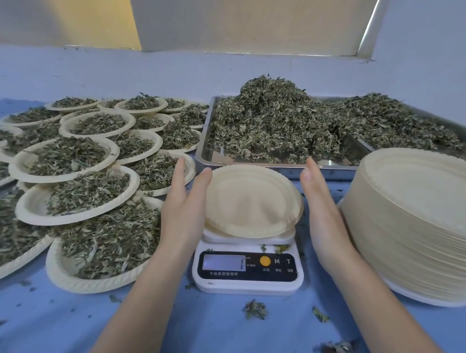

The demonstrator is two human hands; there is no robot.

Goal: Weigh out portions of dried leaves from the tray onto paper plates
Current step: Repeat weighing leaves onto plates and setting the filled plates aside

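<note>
An empty paper plate [252, 201] lies on a small white kitchen scale [247, 271] in the middle of the table. My left hand [184, 200] stands flat and open at the plate's left rim, fingers straight. My right hand [323, 210] is held the same way just off the plate's right rim, apart from it. Behind the scale a steel tray [205, 146] holds a big heap of dried leaves [285, 119].
Several paper plates filled with leaves [70, 159] overlap across the left of the blue table. A tall stack of empty plates [422, 217] stands at the right, close to my right wrist. Loose leaf bits [255, 309] lie on the cloth in front of the scale.
</note>
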